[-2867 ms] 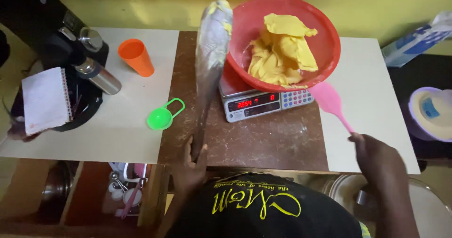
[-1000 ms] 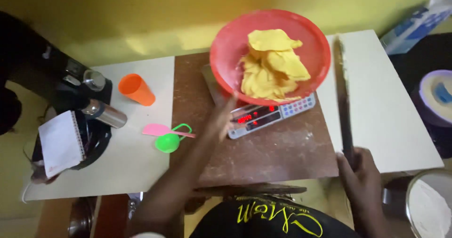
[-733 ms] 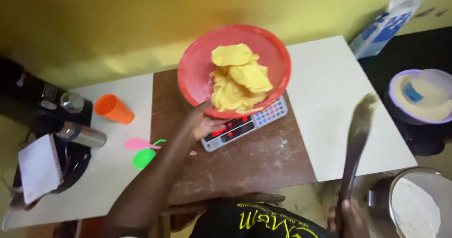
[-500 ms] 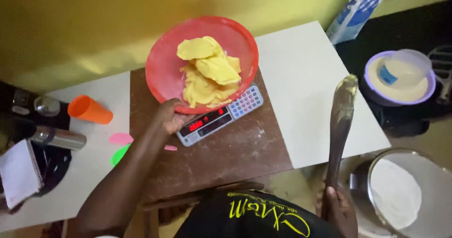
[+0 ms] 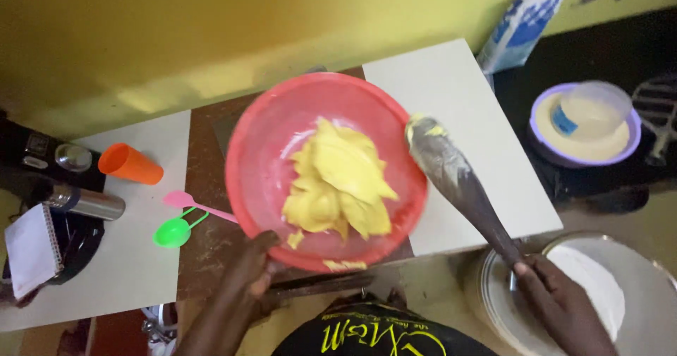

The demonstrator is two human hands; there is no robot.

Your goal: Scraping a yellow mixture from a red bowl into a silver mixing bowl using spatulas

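Steel flask [image 5: 90, 203]: lies on its side at the far left edge of the white counter [image 5: 120, 271], beside a spiral notepad [image 5: 28, 249]
Orange cup [image 5: 129, 163]: tipped over near the back of that same counter, well apart from the bowl
Green scoop [image 5: 174, 232]: rests by the seam where white counter meets the brown wooden table [image 5: 204, 250], a pink spatula [image 5: 194, 204] just behind it, its handle running toward the bowl
Left hand [image 5: 252, 275]: fingers curled up against the near rim of the red bowl [image 5: 268, 151], gripping it from below; the thumb is hidden
Red bowl: plastic, wide, tilted toward the person over the brown table, its near edge past the table's front edge
Yellow batter [image 5: 342, 183]: thick, soft mound clinging to the bowl's floor; it looks heavy and sticky, likely to slump to the low side
Handling: thin plastic rim probably flexes under that load and may be greasy; a hold low under the rim, near the mass, looks safest
Wooden paddle [image 5: 458, 183]: stiff, long, smeared with batter, blade tip at the bowl's right rim
Right hand [image 5: 557, 307]: closed around the paddle's handle end, over a metal pan of white flour [image 5: 599, 292]
Lidded tub [image 5: 585, 120]: off the counter's right edge, on a dark surface
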